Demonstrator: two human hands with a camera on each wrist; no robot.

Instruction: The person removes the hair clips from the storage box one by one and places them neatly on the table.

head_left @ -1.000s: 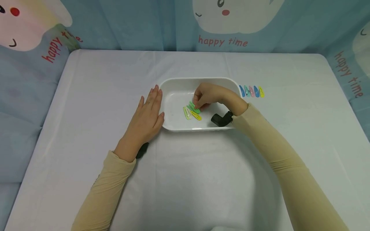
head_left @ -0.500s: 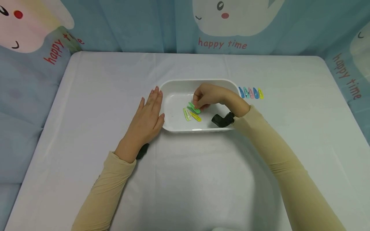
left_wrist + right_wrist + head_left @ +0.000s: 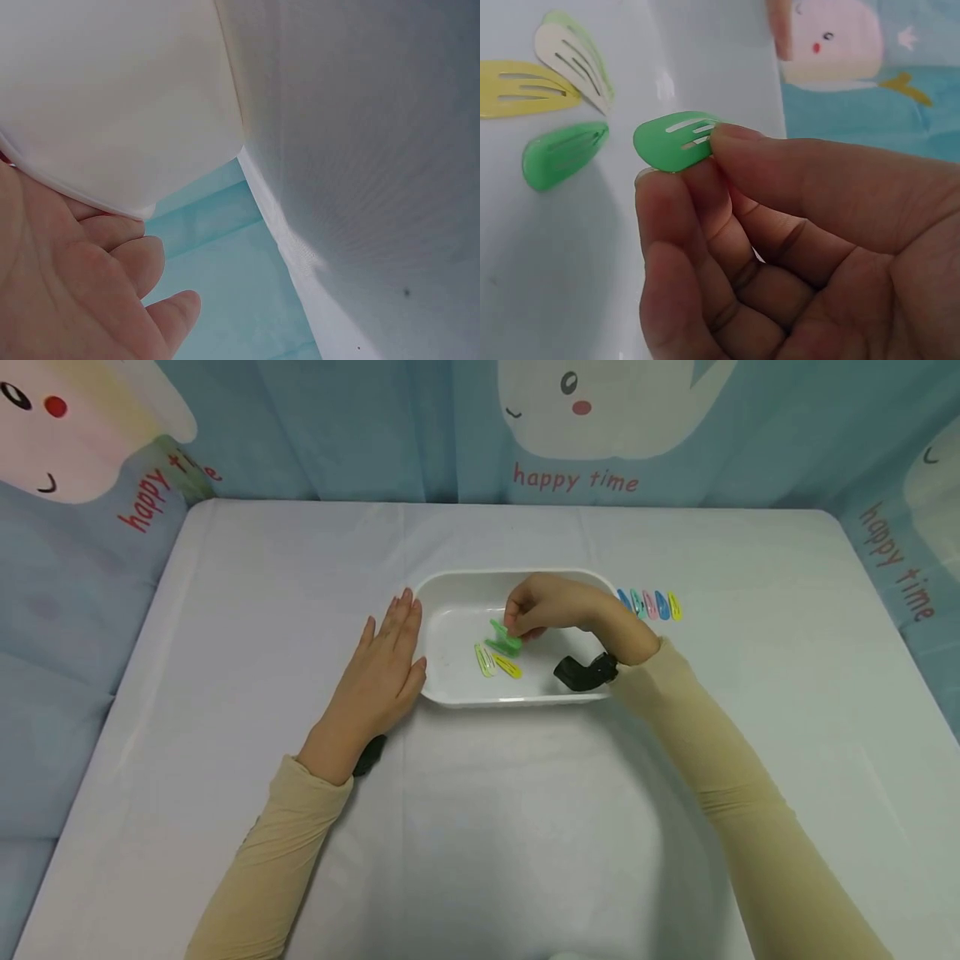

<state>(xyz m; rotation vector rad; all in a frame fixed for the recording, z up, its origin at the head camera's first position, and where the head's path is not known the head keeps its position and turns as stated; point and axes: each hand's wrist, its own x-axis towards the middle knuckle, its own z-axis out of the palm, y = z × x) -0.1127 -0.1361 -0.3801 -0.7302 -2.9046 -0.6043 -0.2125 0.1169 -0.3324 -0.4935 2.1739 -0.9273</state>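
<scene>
A green snap hair clip (image 3: 662,146) is pinched between the thumb and fingers of my right hand (image 3: 558,604), held over the white tray (image 3: 510,701). Inside the tray lie a second green clip (image 3: 559,159), a yellow clip (image 3: 521,88) and a pale clip (image 3: 562,54) overlapping a light green one. Straight fingers of my left hand (image 3: 373,681) rest along the tray's left end. From below, the left wrist view shows those fingers (image 3: 139,262) against the tray's rim.
To the right of the tray, several hair clips (image 3: 662,605) in blue, green, pink and yellow stand in a row on the white tablecloth (image 3: 487,843). A black wrist camera (image 3: 585,672) hangs over the tray's front right. A blue printed curtain (image 3: 360,435) borders the table.
The right hand has lifted the green clip slightly from the other clips, so the second green one below it shows more. My left hand stays at the tray. The head view has tilted slightly.
</scene>
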